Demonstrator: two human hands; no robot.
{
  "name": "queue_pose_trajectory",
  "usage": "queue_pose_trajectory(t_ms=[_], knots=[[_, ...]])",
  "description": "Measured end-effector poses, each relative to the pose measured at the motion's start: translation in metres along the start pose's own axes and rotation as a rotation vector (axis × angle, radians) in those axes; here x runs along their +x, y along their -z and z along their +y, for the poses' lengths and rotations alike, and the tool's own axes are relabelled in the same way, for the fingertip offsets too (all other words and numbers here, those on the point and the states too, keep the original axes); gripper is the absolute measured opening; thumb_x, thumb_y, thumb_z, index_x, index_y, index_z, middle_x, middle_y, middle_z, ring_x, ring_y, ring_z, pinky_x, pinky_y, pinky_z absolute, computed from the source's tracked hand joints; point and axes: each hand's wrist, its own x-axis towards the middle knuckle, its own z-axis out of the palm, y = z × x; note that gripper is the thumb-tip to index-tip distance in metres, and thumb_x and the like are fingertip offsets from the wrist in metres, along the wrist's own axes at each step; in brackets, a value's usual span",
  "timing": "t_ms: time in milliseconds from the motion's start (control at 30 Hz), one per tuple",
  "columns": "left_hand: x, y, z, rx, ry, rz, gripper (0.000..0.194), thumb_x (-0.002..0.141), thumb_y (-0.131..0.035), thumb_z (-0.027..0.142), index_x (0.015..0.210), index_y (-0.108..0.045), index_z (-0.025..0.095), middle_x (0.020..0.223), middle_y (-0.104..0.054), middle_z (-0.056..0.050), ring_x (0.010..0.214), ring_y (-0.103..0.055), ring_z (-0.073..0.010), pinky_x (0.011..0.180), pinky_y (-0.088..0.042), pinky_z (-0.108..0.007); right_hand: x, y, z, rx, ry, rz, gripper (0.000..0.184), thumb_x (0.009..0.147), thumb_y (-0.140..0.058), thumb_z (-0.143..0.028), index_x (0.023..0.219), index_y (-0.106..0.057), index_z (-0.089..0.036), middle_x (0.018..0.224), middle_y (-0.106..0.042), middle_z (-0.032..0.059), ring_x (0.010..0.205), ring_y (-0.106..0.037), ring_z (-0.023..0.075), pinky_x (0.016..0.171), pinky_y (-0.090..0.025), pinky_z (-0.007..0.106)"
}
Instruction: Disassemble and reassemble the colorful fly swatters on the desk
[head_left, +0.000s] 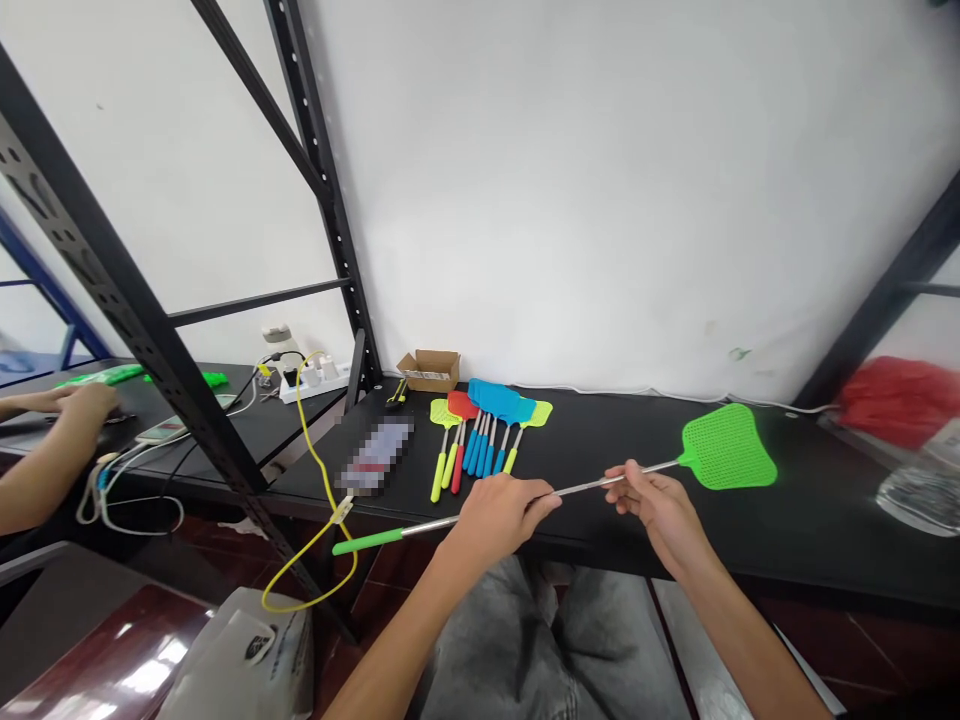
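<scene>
Flyswatter, rod in left fingers, right fingers pinching nearer head

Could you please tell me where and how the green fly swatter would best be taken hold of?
I'd probably take the green fly swatter by its handle, coming from the left: that slim grip juts past the left hand, uncovered, whereas both that and the right hand hold the metal shaft, and the mesh head is broad and flat.

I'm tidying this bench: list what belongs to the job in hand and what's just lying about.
Belongs: green swatter, held in left hand and right hand; probably the coloured swatters.
Apparently lying about: cardboard box, yellow cable, power strip.
</scene>
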Motion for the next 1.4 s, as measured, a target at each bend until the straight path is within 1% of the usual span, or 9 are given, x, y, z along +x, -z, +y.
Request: queue_pose_trajectory(t_ms=[100,200,400,600,733,933,1100,1233,1400], knots=[[0.001,0.001,-0.003,0.003,0.000,0.001,0.049,0.101,-0.032,0.053,0.091,-0.071,0.025,0.072,-0.068,-0.003,0.070,-0.063,-0.0184,0.056,-0.023,-0.028,0.003,0.003,-0.003,0.027,0.012,0.048,0.046,0.066,-0.081,-0.058,0.074,-0.076,-0.014,0.072,-0.070,0.0108,0.063,-0.062,0.0165,0.050,-0.045,0.023],[0.002,0.004,-0.009,-0.002,-0.006,-0.016,0.049,0.101,-0.032,0.052,0.089,-0.070,0.025,0.070,-0.067,-0.003,0.069,-0.061,-0.0185,0.056,-0.023,-0.027,0.007,0.013,-0.007,0.065,0.014,0.109,0.045,0.064,-0.083,-0.057,0.072,-0.075,-0.014,0.071,-0.069,0.0094,0.061,-0.062,0.0153,0.050,-0.045,0.022],[0.001,0.011,-0.018,-0.046,-0.014,-0.047,0.046,0.100,-0.035,0.052,0.088,-0.070,0.024,0.072,-0.068,-0.002,0.069,-0.061,-0.0179,0.058,-0.027,-0.025,0.016,0.044,-0.016,0.106,0.055,0.203,0.045,0.062,-0.085,-0.055,0.073,-0.073,-0.013,0.071,-0.068,0.0071,0.060,-0.062,0.0141,0.049,-0.046,0.022],[-0.001,0.017,-0.024,-0.091,-0.004,-0.080,0.045,0.099,-0.038,0.053,0.092,-0.073,0.025,0.076,-0.071,-0.002,0.071,-0.061,-0.0178,0.060,-0.030,-0.025,0.024,0.077,-0.022,0.160,0.077,0.286,0.045,0.057,-0.088,-0.053,0.072,-0.072,-0.014,0.071,-0.069,0.0061,0.059,-0.062,0.0135,0.050,-0.049,0.021],[-0.002,0.023,-0.029,-0.120,-0.018,-0.092,0.046,0.099,-0.038,0.053,0.088,-0.072,0.024,0.075,-0.069,-0.001,0.069,-0.060,-0.0170,0.060,-0.030,-0.024,0.027,0.093,-0.023,0.176,0.093,0.318,0.043,0.058,-0.088,-0.052,0.072,-0.071,-0.015,0.072,-0.070,0.0054,0.059,-0.062,0.0128,0.051,-0.050,0.021],[-0.002,0.031,-0.044,-0.145,-0.009,-0.140,0.053,0.097,-0.035,0.059,0.079,-0.069,0.021,0.064,-0.059,-0.001,0.061,-0.051,-0.0156,0.059,-0.028,-0.024,0.031,0.105,-0.026,0.188,0.106,0.350,0.042,0.059,-0.087,-0.051,0.073,-0.071,-0.015,0.073,-0.071,0.0062,0.059,-0.062,0.0132,0.050,-0.049,0.021],[-0.002,0.035,-0.051,-0.171,-0.003,-0.158,0.054,0.097,-0.035,0.059,0.075,-0.065,0.020,0.062,-0.051,0.001,0.059,-0.042,-0.0134,0.058,-0.027,-0.024,0.031,0.113,-0.030,0.187,0.128,0.366,0.041,0.061,-0.087,-0.051,0.074,-0.070,-0.015,0.075,-0.072,0.0068,0.060,-0.062,0.0133,0.051,-0.049,0.021],[-0.003,0.039,-0.054,-0.191,0.009,-0.159,0.054,0.095,-0.037,0.061,0.076,-0.067,0.020,0.062,-0.051,0.002,0.059,-0.040,-0.0129,0.057,-0.026,-0.024,0.030,0.118,-0.032,0.175,0.132,0.371,0.040,0.063,-0.086,-0.051,0.075,-0.070,-0.016,0.077,-0.072,0.0071,0.060,-0.063,0.0136,0.051,-0.049,0.022],[-0.008,0.045,-0.062,-0.193,0.050,-0.166,0.057,0.093,-0.039,0.063,0.087,-0.075,0.020,0.066,-0.060,0.000,0.061,-0.045,-0.0135,0.058,-0.029,-0.023,0.030,0.127,-0.033,0.217,0.121,0.424,0.037,0.064,-0.085,-0.049,0.074,-0.069,-0.016,0.075,-0.072,0.0053,0.059,-0.062,0.0127,0.051,-0.049,0.021]])
